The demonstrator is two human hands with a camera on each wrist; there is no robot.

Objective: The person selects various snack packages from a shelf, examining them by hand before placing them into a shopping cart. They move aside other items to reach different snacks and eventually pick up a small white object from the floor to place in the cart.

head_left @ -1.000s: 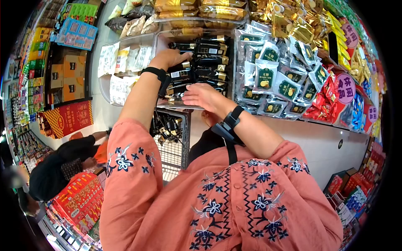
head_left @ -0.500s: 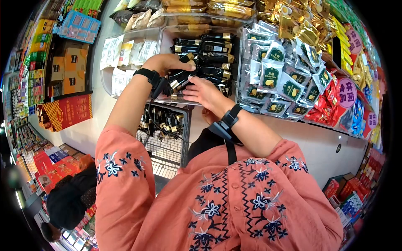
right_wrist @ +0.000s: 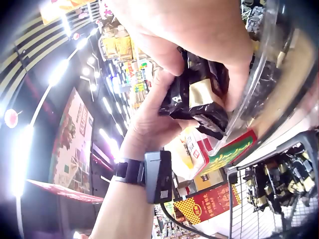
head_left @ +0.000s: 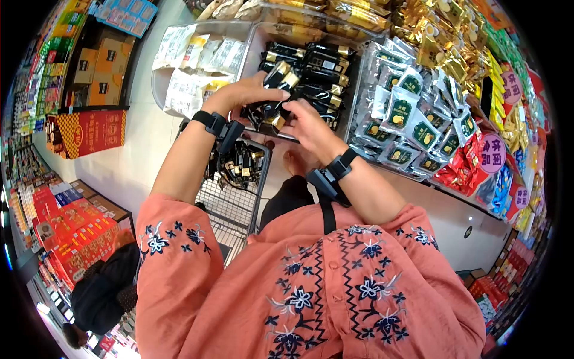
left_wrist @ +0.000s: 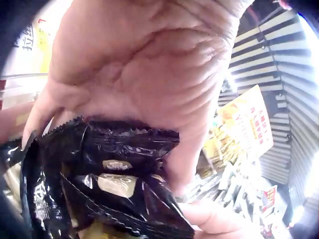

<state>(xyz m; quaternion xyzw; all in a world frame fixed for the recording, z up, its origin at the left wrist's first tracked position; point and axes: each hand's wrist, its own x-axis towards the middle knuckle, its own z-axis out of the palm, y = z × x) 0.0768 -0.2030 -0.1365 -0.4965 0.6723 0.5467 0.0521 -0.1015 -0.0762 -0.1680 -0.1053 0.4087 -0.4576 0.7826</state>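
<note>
Several black-and-gold snack packets (head_left: 265, 113) are bunched between my two hands over the front of a clear bin (head_left: 247, 54). My left hand (head_left: 236, 96) grips them from the left, its thumb lying across the top. From the right, my right hand (head_left: 315, 128) holds the same bunch with curled fingers. The left wrist view shows the black wrappers (left_wrist: 114, 172) under my palm, partly hiding the fingers. In the right wrist view, packets (right_wrist: 202, 94) sit between the fingers of both hands. More black packets (head_left: 326, 63) lie in rows in the bin.
Below the bin stands a wire shopping cart (head_left: 224, 200) with black packets inside. White packets (head_left: 197, 90) fill a bin on the left; silver-green packets (head_left: 400, 113) are heaped on the right. Another person (head_left: 104, 293) is at the lower left.
My hands have come together around a bunch of black packets; earlier the left reached into the bin and the right hovered at its front with outstretched fingers. The head view has shifted.
</note>
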